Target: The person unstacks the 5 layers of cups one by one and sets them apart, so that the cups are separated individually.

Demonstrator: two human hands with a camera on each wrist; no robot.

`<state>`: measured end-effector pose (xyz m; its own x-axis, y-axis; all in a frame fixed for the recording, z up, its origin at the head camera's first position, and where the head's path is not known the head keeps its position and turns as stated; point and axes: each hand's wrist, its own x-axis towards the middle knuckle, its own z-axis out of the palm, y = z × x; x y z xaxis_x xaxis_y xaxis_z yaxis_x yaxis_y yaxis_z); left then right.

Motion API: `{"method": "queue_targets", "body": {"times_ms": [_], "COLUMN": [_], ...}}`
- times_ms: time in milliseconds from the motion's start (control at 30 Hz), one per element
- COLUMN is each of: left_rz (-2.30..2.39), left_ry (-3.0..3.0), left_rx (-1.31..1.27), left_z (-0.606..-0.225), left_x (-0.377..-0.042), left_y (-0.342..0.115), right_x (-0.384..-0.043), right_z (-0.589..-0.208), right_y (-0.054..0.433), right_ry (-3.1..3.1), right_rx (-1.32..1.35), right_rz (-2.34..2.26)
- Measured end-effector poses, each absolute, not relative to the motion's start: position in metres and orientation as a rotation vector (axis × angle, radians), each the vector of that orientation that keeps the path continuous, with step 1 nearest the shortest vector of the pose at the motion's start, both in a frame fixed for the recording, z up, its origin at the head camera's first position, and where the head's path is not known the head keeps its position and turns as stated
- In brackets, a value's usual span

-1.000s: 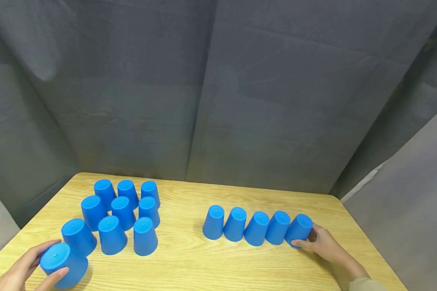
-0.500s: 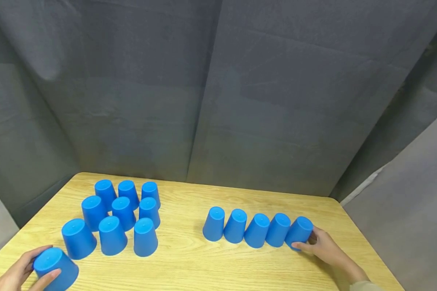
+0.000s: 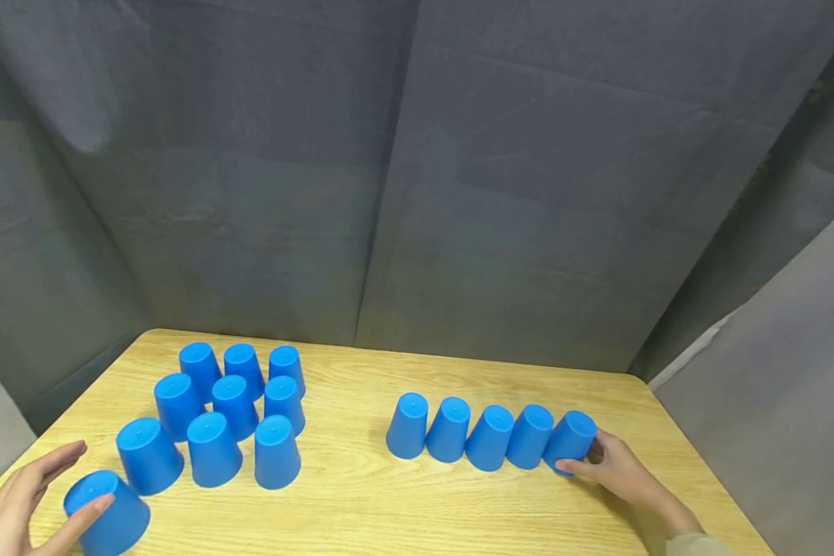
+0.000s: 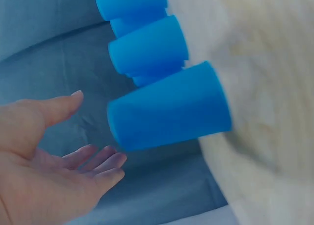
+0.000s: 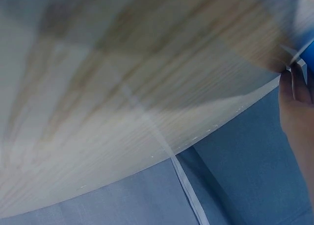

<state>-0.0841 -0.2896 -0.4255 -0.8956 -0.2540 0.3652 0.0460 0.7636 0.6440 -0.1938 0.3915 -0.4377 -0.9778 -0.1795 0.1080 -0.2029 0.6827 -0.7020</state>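
Note:
At the lower left of the head view, my left hand [image 3: 14,506] has its fingers and thumb spread beside an upside-down blue plastic cup [image 3: 116,519]. The left wrist view shows a gap between that hand [image 4: 54,178] and the cup [image 4: 169,110], which stands on the table. Over on the right, my right hand [image 3: 622,467] grips the end cup [image 3: 571,439] of a row, thumb in front and fingers behind. Only part of this hand [image 5: 297,107] and a bit of blue show at the edge of the right wrist view.
Three rows of three upturned blue cups [image 3: 211,448] stand on the left of the wooden table [image 3: 361,510]. Several more cups [image 3: 448,432] form a close line leading to my right hand. Grey cloth [image 3: 417,193] hangs behind the table and at its sides.
The left cup has shifted a little left and toward me, and my left fingers have since opened away from it. My right hand stays on the end cup.

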Motion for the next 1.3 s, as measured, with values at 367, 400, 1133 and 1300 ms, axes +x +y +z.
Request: {"method": "queue_targets", "body": {"times_ms": [367,400,1133,1300], "left_rz": [-0.790,-0.804,-1.453,-1.531], "left_ry": [-2.617,-2.604,-2.568,-2.559], "left_rx": [0.006,-0.033,-0.654,-0.700], "left_z": [-0.364,-0.362,-0.350,-0.361], "left_x": [-0.080,-0.081,-0.150,-0.175], "left_y": [-0.231,-0.225,-0.051,-0.029], "right_x": [-0.196,-0.196,-0.196,-0.195], "right_z": [-0.440,-0.440,-0.439,-0.439], "right_y": [0.394,0.394,0.396,0.396], "right_ry": [-2.850,-2.848,-2.865,-2.864], "right_rx": [0.346,0.347,0.337,0.334], "right_rz": [1.168,1.167,1.209,1.209]}}
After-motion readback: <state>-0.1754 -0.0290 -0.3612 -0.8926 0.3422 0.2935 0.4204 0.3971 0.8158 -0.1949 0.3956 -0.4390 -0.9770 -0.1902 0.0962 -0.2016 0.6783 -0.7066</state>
